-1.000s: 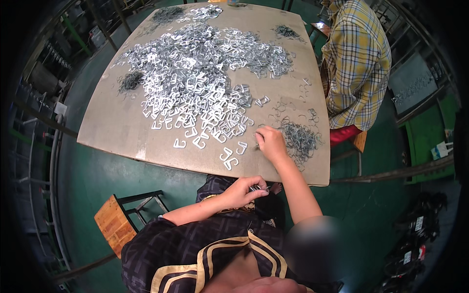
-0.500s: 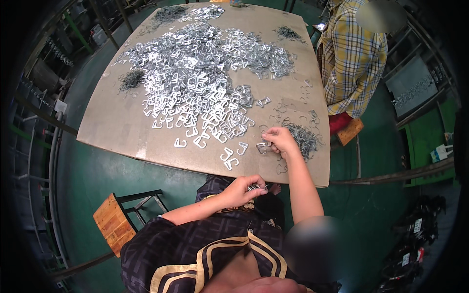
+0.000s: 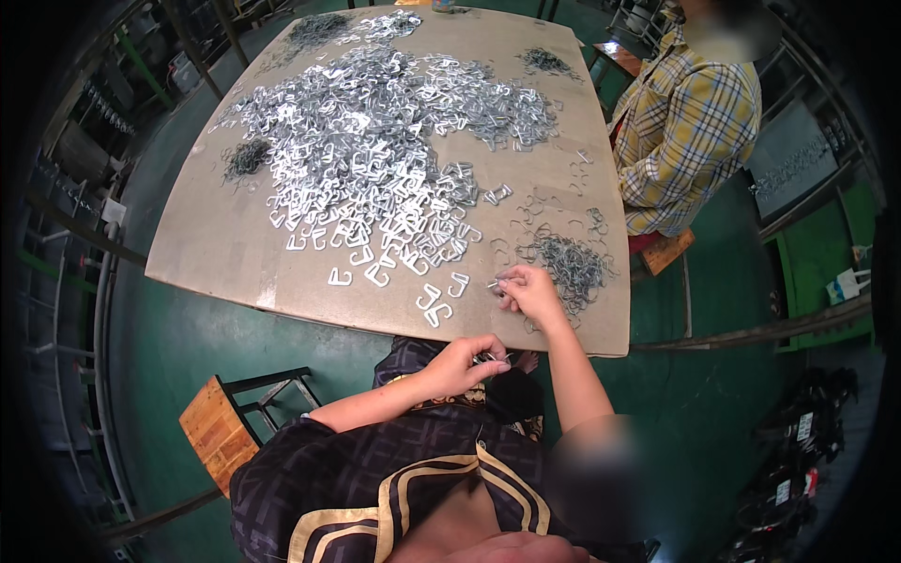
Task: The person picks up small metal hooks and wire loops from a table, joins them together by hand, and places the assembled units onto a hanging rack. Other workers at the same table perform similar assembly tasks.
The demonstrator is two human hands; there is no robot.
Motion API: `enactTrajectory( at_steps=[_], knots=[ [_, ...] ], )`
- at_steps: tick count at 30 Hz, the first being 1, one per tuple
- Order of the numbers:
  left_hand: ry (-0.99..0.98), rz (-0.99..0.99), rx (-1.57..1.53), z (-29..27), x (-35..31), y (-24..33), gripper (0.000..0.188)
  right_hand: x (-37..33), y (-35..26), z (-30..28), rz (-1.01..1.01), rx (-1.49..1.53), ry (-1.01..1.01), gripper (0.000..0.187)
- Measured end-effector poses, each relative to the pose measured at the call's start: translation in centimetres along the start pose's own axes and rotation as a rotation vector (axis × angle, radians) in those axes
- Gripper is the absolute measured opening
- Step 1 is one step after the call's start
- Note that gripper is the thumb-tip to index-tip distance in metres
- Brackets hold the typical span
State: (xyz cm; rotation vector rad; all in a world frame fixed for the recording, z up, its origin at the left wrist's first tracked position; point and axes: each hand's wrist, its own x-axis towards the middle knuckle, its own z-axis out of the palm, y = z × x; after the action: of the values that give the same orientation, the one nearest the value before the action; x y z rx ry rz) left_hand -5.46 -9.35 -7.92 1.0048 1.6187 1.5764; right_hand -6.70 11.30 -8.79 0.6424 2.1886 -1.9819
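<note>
At the table's near edge, my left hand (image 3: 465,364) is closed around some small metal pieces (image 3: 485,357), only their ends poking out between the fingers. My right hand (image 3: 530,295) hovers over the near right of the tabletop, its thumb and fingertips pinched on a small metal piece (image 3: 495,283); its full shape is hidden. Beside that hand lies a heap of thin dark wire clips (image 3: 571,267). To its left are a few loose shiny metal hooks (image 3: 434,307), spilling from a large pile of such hooks (image 3: 366,150).
The brown-topped table (image 3: 235,272) carries smaller heaps of wire clips (image 3: 247,158) around the big pile. A person in a yellow plaid shirt (image 3: 690,131) is at its right side. A wooden stool (image 3: 218,427) stands on the green floor at my left.
My right hand has come slightly left and down, away from the wire clip heap, still pinching. My left hand stays nearly still. The person in plaid has shifted, the arm now nearer the body.
</note>
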Motion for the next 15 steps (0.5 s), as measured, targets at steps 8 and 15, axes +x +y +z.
enactTrajectory(
  at_steps=[8,15],
  knots=[
    [0.001,0.002,-0.001,0.1,0.0,-0.1,0.016,0.0,0.1,1.3,-0.049,0.353,0.088,0.012],
    [0.083,0.000,-0.015,0.1,0.1,0.2,0.017,-1.5,1.5,1.0,-0.162,0.295,0.158,0.023]
  ],
)
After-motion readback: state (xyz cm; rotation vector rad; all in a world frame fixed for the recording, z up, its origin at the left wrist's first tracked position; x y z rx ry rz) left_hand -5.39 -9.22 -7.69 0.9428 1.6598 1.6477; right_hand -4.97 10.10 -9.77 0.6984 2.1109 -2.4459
